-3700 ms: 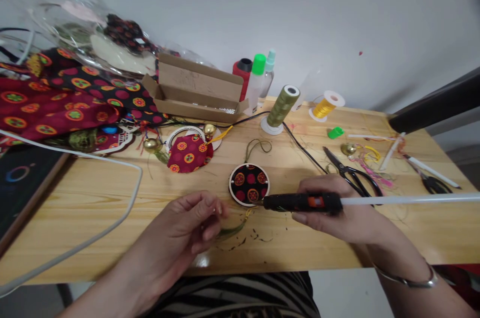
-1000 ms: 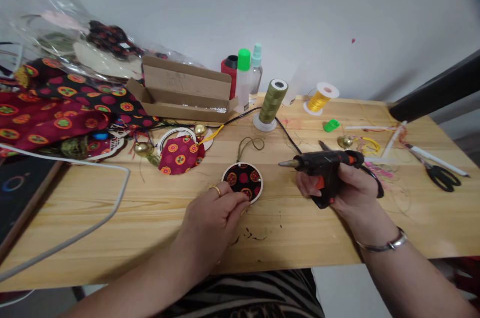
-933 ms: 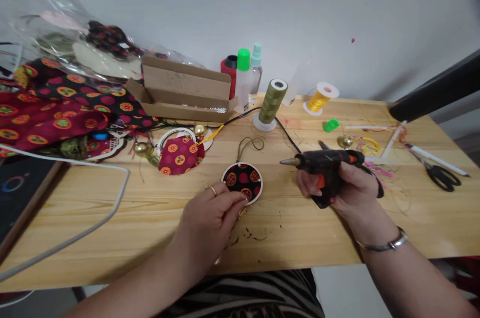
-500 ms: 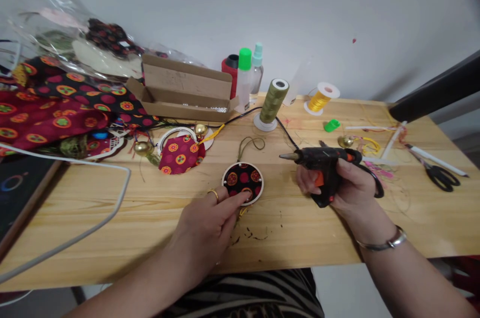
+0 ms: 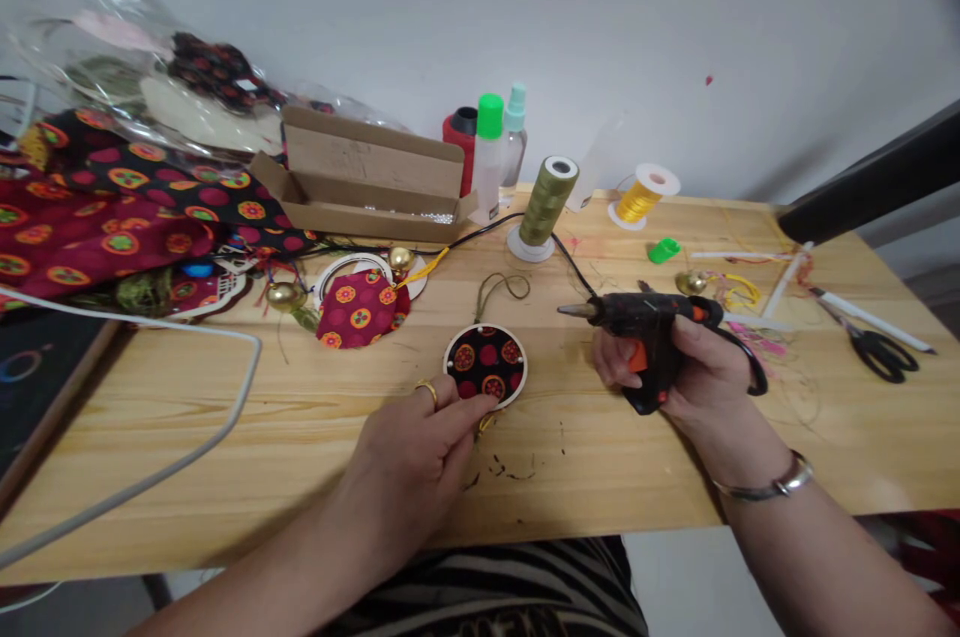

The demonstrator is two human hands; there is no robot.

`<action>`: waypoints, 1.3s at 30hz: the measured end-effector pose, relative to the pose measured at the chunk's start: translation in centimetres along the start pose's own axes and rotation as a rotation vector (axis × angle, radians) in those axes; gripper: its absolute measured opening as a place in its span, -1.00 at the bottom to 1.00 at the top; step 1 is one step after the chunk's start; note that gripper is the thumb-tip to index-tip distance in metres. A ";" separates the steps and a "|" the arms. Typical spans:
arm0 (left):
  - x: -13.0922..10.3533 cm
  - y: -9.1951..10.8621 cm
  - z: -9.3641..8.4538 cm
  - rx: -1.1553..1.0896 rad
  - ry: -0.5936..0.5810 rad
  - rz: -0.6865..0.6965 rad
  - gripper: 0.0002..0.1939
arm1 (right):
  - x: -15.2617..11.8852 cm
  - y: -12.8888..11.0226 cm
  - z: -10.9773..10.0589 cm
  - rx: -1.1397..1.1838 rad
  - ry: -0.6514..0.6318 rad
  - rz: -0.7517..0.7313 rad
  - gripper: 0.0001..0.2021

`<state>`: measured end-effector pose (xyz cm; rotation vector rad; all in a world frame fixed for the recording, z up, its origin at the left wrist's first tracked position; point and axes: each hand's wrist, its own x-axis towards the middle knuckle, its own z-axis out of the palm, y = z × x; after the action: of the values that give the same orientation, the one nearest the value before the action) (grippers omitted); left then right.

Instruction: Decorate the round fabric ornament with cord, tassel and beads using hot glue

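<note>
A round pendant (image 5: pixel 488 357) with a pale rim, dark flowered fabric and small white beads lies flat on the table. An olive cord loop (image 5: pixel 502 292) comes out of its top. At the lower rim, my left hand (image 5: pixel 420 447) is closed on the pendant, its index fingertip pressing the edge; what lies under that fingertip is hidden. My right hand (image 5: pixel 697 372) grips a black hot glue gun (image 5: pixel 649 337) with an orange trigger, held above the table to the pendant's right. The gun's nozzle points left, apart from the pendant.
Left of the pendant lie red flowered fabric discs (image 5: pixel 360 309) and gold bells (image 5: pixel 285 297). Behind stand an open cardboard box (image 5: pixel 371 182), a green thread spool (image 5: pixel 547 202) and a yellow cord spool (image 5: pixel 637 202). Scissors (image 5: pixel 885 354) rest at right; a grey cable (image 5: pixel 240 407) crosses the left side.
My left index fingertip has slid slightly down from the pendant's fabric to its lower rim, uncovering a printed flower. The right hand and glue gun have hardly moved.
</note>
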<state>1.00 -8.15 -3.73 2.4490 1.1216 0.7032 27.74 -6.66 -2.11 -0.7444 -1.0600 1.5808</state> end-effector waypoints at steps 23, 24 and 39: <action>1.3 1.3 -2.4 -0.899 0.105 -0.785 -0.82 | -0.2 -0.1 0.3 -0.067 0.025 -0.013 -0.61; 1.6 1.4 -2.9 -1.113 0.126 -0.904 -0.84 | -0.2 -0.2 0.4 -0.073 0.028 -0.015 -0.61; 2.0 1.3 -4.5 -1.525 0.128 -1.230 -0.82 | -0.1 0.0 0.2 -0.036 0.015 -0.010 -0.59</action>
<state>0.30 -6.91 1.20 0.3176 1.1301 0.7572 27.61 -6.79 -2.03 -0.7728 -1.0823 1.5492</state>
